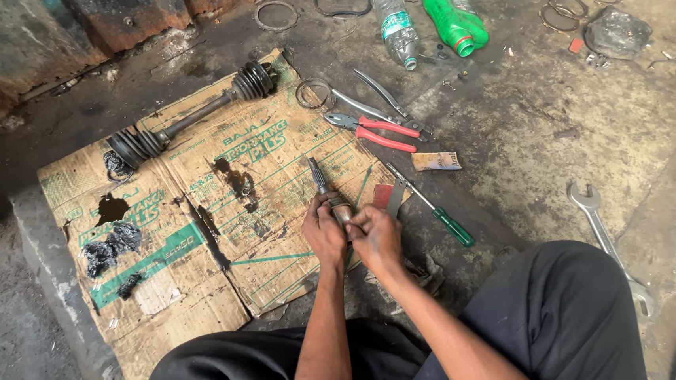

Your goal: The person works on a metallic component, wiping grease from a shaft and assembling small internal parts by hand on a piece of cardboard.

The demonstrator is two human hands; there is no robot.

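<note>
A short splined metal shaft points away from me over a greasy flattened cardboard sheet. My left hand is wrapped around its near end. My right hand pinches the same end from the right, fingers closed against it. A long drive axle with two black rubber boots lies across the far part of the cardboard, well away from both hands.
Red-handled pliers, metal tongs and a green-handled screwdriver lie right of the cardboard. A large spanner rests by my right knee. A clear bottle, a green bottle and metal rings sit farther off.
</note>
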